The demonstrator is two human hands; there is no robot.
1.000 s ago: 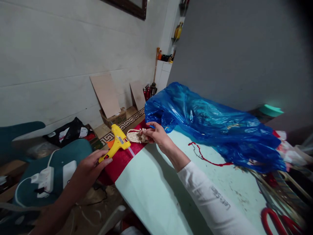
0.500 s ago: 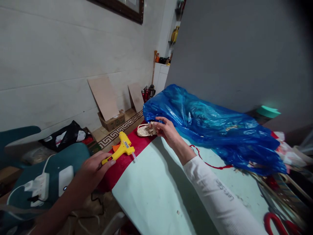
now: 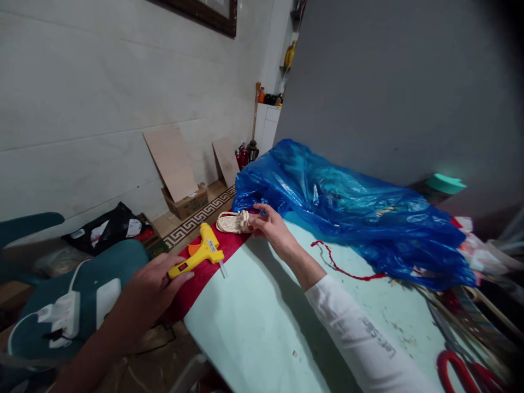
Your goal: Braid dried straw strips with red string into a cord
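Note:
My left hand point(image 3: 158, 284) is wrapped round the handle of a yellow glue gun point(image 3: 208, 245). A clear glue stick point(image 3: 222, 268) pokes out of its rear end, over the table edge. A small woven straw sandal point(image 3: 229, 222) sits above the red cloth, with its strap end in the fingers of my right hand point(image 3: 272, 226). Part of the sandal is hidden by those fingers. On the table to the right of my right hand lies a red cord point(image 3: 347, 273).
Blue plastic sheeting point(image 3: 327, 191) covers the far side of the pale green table point(image 3: 262, 316). Red-handled scissors point(image 3: 454, 371) lie at the right front. A teal chair point(image 3: 123, 262) on the left bears a white power strip point(image 3: 67, 316). Cardboard pieces point(image 3: 170, 164) lean on the wall.
My right hand has brought the straw sandal a little left and lower, nearer the glue gun. The sandal has turned slightly. My left hand has barely moved.

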